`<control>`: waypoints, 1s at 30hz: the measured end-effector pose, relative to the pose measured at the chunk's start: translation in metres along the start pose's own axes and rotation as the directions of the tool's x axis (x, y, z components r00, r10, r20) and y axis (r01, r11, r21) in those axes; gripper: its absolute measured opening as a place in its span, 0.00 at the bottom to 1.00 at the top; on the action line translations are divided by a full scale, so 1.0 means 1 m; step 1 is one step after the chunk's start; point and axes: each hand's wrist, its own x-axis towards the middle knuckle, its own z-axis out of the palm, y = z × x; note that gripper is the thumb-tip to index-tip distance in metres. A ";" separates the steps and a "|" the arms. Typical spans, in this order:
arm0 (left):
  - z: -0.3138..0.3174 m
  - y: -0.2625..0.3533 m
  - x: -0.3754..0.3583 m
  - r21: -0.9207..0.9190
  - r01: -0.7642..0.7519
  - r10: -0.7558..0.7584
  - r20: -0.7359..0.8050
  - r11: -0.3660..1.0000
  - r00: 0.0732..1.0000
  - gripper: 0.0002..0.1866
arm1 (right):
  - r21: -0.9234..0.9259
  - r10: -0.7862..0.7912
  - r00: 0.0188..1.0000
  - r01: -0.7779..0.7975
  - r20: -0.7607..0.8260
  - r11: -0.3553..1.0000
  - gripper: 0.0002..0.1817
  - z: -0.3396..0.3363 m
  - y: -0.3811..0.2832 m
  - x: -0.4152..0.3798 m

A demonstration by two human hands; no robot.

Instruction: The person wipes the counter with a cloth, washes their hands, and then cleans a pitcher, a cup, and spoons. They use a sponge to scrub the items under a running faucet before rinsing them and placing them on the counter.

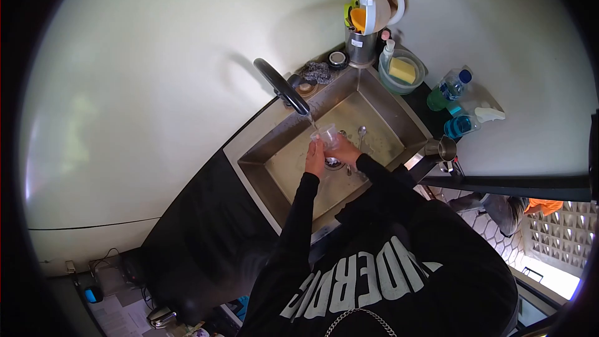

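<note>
Water runs from the black faucet [284, 89] over a clear plastic cup [328, 133] above the steel sink [293, 178]. My left hand [315, 158] is closed on the near left side of the clear item, its fingers pointing up toward the stream. On the other side, my right hand [343, 150] wraps round the cup. Whether there is one clear piece or two between the hands is too small to tell. Below them, a spoon [362, 132] and other small metal items lie on the sink floor near the drain, which my hands partly hide.
Behind the sink's right corner are a steel holder [360, 50] and a bowl with a yellow sponge [402, 70]. A green bottle [445, 92], a blue spray bottle [462, 126] and a metal cup [445, 148] line the right side. Black countertop [206, 212] extends left.
</note>
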 end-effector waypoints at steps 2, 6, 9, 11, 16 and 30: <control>0.006 0.011 -0.008 -0.196 0.104 -0.105 0.005 0.975 0.994 0.41 | -0.165 -0.188 0.969 0.162 -0.158 0.973 0.43 -0.011 -0.021 -0.009; 0.013 0.007 0.004 -0.263 -0.124 0.110 -0.066 0.957 0.992 0.27 | -0.565 -0.358 0.925 0.230 -0.125 0.793 0.48 -0.038 -0.064 -0.032; 0.004 0.013 0.007 0.148 -0.220 0.227 -0.035 0.964 0.973 0.16 | -0.637 -0.296 0.955 0.239 0.018 0.733 0.48 -0.045 -0.078 -0.039; -0.002 0.017 0.018 0.357 -0.293 0.315 -0.005 0.887 0.949 0.14 | -0.612 -0.275 0.961 0.224 0.012 0.758 0.48 -0.046 -0.067 -0.039; 0.002 0.055 -0.005 0.851 -0.193 0.441 -0.050 0.489 0.896 0.11 | -0.373 -0.179 0.984 0.164 -0.006 0.913 0.47 -0.037 -0.061 -0.036; 0.008 0.104 -0.038 0.746 -0.347 -0.009 0.427 0.568 0.904 0.37 | -0.143 -0.126 0.980 0.148 0.154 0.979 0.41 -0.024 -0.066 -0.032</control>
